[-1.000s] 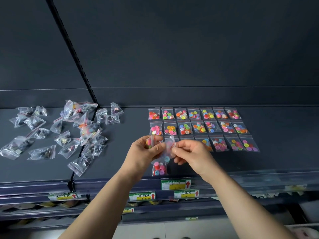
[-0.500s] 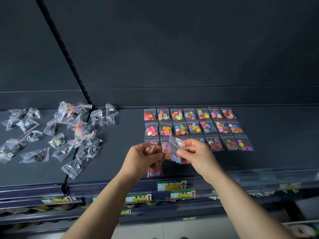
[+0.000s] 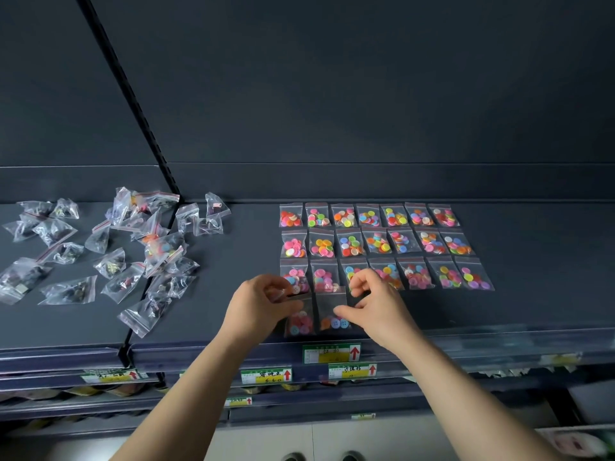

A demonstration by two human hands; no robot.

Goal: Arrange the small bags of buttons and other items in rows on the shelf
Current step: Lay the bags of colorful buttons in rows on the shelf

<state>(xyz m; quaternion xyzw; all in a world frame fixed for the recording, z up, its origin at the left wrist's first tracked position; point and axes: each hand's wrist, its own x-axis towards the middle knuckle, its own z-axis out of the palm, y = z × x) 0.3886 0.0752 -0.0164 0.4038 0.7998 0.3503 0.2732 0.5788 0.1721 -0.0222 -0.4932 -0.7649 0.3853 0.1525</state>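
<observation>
Three neat rows of small clear bags of coloured buttons lie on the dark shelf at centre right. In front of them, near the shelf edge, two more button bags start a fourth row. My left hand pinches the top of the left bag. My right hand pinches the right bag by its side, thumb on its lower part, and the bag lies flat on the shelf.
A loose heap of unsorted clear bags with dark and mixed items covers the shelf's left part. A black upright rail splits the back panel. Price labels line the shelf fronts below.
Both hands came down from in front of the rows to the shelf's front edge. The bag my right hand held in the air now lies beside the left bag.
</observation>
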